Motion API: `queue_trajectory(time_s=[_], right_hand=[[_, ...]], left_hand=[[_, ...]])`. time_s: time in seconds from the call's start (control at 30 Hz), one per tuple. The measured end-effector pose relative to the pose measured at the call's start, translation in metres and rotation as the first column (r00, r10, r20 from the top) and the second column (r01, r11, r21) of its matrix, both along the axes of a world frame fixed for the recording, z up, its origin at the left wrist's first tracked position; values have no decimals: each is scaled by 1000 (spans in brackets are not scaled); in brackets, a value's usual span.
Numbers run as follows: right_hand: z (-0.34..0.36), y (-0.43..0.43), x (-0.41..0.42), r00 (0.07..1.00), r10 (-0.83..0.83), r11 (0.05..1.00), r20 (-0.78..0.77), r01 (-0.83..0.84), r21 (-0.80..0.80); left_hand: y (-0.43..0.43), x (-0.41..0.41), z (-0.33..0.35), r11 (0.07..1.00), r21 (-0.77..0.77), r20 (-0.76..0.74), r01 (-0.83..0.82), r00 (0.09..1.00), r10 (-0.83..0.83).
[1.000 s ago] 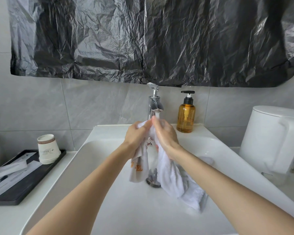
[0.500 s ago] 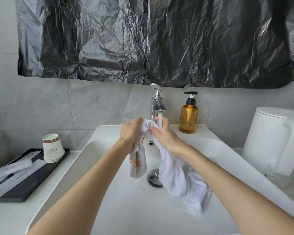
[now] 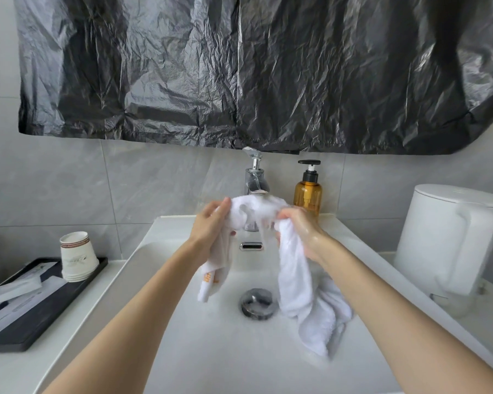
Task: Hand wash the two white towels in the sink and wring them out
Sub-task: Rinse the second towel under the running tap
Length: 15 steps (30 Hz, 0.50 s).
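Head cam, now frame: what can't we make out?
Head view:
- Towel count: the cloth between left hand and right hand hangs into the sink; one towel or two, unclear.
- Faucet outlet: hidden by the cloth.
- Orange print on cloth: blurred.
- Cup lettering: too small.
- Behind black sheet: covered.

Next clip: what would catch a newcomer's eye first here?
A crinkled black plastic sheet covers the wall above the sink, filling the top half. At centre, the left hand and right hand grip a white towel stretched under the faucet, its ends hanging down into the sink. An amber pump bottle stands right of the faucet.
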State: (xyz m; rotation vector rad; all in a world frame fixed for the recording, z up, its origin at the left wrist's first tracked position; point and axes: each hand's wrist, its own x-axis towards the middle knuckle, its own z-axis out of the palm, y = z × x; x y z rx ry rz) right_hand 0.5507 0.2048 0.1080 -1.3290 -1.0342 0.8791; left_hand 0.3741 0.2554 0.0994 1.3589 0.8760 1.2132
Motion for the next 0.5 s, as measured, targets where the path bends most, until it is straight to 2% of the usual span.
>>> queue_trajectory(time_s=[0.07, 0.13, 0.23, 0.33, 0.5], right_hand=[[2, 1, -1, 992, -11, 1000, -128, 14, 22], [3, 2, -3, 991, 2, 998, -133, 7, 68], [0, 2, -17, 999, -50, 991, 8, 49, 121], [-13, 2, -36, 989, -73, 994, 129, 62, 88], [-20, 5, -50, 923, -211, 970, 322, 158, 185]], left_hand=[[-6, 9, -4, 987, -26, 31, 157, 987, -156], [-6, 19, -10, 977, 12, -28, 213, 977, -212], [-13, 27, -10, 970, 47, -58, 238, 970, -235], [-16, 28, -12, 974, 57, -4, 219, 976, -219], [-12, 27, -15, 990, 22, 6, 142, 990, -142]])
